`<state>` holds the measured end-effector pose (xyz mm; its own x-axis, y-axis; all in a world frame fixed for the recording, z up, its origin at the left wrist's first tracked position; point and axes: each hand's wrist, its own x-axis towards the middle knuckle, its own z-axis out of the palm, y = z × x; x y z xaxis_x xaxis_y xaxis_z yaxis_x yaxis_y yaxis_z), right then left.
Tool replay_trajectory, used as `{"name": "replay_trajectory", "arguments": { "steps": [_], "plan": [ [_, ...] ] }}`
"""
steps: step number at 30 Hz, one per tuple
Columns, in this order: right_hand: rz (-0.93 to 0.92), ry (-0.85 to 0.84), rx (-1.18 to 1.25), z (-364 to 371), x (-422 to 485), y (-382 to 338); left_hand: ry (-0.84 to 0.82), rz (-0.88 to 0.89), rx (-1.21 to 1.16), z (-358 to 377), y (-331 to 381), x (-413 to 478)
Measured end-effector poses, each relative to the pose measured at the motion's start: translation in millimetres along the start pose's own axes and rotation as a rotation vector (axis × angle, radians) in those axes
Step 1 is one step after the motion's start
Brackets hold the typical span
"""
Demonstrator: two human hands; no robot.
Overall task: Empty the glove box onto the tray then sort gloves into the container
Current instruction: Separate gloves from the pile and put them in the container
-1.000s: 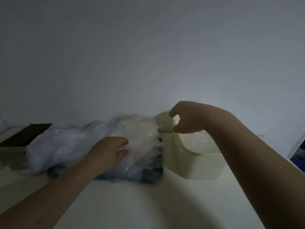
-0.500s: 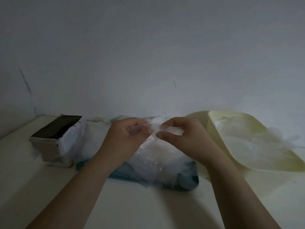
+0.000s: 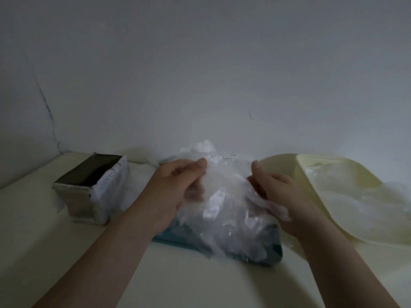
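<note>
- Pile of clear plastic gloves [image 3: 222, 210] sits mid-table on the teal tray [image 3: 274, 252]. It is heaped up, and single gloves are hard to tell apart in the dim light.
- The tray is mostly buried: only its near edge and right corner show under the pile.
- Left hand [image 3: 175, 192] is clenched on the top of the pile, with film pinched between thumb and fingers. The fingertips are partly veiled by plastic.
- Right hand [image 3: 278, 194] grips the pile's right side with its fingers curled into the film and its thumb up. A wisp of glove drapes over the heel of the hand.
- Cream container [image 3: 280, 163] stands just right of the tray. More clear gloves [image 3: 355, 196] lie inside and spill over its far right rim. The right edge is cut off by the frame.
- Glove box [image 3: 93, 190] stands left of the tray with its top open. The interior is too dark to tell the contents.
- All of it rests on a pale table [image 3: 200, 283] against a plain wall [image 3: 200, 63].
</note>
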<state>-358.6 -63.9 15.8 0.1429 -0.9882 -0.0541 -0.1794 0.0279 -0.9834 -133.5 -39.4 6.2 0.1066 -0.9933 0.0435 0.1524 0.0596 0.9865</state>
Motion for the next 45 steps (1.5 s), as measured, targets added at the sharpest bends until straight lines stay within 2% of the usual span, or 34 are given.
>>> {"name": "replay_trajectory", "arguments": {
  "steps": [2, 5, 8, 12, 16, 19, 21, 24, 26, 28, 31, 32, 35, 36, 39, 41, 43, 45],
  "plan": [
    [-0.091, -0.076, -0.013, -3.1, 0.5, 0.3, 0.033, 0.041, 0.055, 3.8, -2.1, -2.5],
    [-0.138, -0.360, -0.002, 0.3, -3.7, -2.4, 0.010, 0.028, 0.057, 8.2, -4.2, -5.5],
    [-0.162, -0.451, 0.015, 13.1, -8.3, -3.4, -0.056, 0.019, 0.002, 11.3, -4.9, -8.3],
    [-0.233, -0.366, 0.030, 24.9, -8.8, 1.6, -0.098, 0.022, -0.014, 14.9, -5.0, -10.8],
    [-0.110, -0.239, 0.202, 18.4, -1.3, 4.8, -0.015, 0.040, 0.094, 15.5, -2.5, -9.5],
    [-0.085, -0.121, 0.265, 14.9, 2.3, 5.0, -0.015, 0.084, 0.233, 12.3, 0.7, -10.0],
    [-0.089, -0.037, 0.217, 11.8, 4.3, 8.4, -0.021, 0.139, 0.400, 9.0, -1.8, -7.8],
    [-0.118, 0.053, 0.018, 6.3, 4.4, 5.5, -0.003, 0.211, 0.544, -1.9, -7.6, -1.6],
    [-0.162, 0.046, -0.151, -2.8, 3.1, 1.6, 0.061, 0.347, 0.697, -9.3, -13.4, 7.2],
    [-0.207, -0.059, -0.317, -11.7, -1.8, -4.0, 0.121, 0.522, 0.887, -12.4, -20.4, 16.6],
    [-0.241, -0.295, -0.504, -18.2, -10.3, -11.1, -0.010, 0.727, 1.056, 0.3, -35.7, 28.5],
    [-0.235, -0.346, -0.544, -19.1, -11.9, -11.9, -0.104, 0.700, 1.087, 5.4, -45.0, 34.5],
    [-0.205, -0.438, -0.602, -18.6, -15.6, -15.5, -0.277, 0.330, 1.123, 18.3, -63.6, 41.8],
    [-0.201, -0.450, -0.613, -19.1, -16.4, -17.0, -0.307, 0.306, 1.175, 18.8, -66.9, 43.4],
    [-0.195, -0.446, -0.641, -22.1, -18.1, -20.8, -0.276, 0.557, 1.154, 14.1, -67.5, 39.0],
    [-0.204, -0.453, -0.675, -22.5, -17.6, -22.3, -0.218, 0.659, 1.106, 8.7, -60.8, 34.1],
    [-0.223, -0.465, -0.690, -22.6, -16.7, -23.1, -0.173, 0.621, 1.055, 8.8, -49.3, 26.9],
    [-0.260, -0.453, -0.649, -23.7, -16.0, -24.7, -0.049, 0.551, 0.876, 7.8, -37.6, 22.5]
  ]
}}
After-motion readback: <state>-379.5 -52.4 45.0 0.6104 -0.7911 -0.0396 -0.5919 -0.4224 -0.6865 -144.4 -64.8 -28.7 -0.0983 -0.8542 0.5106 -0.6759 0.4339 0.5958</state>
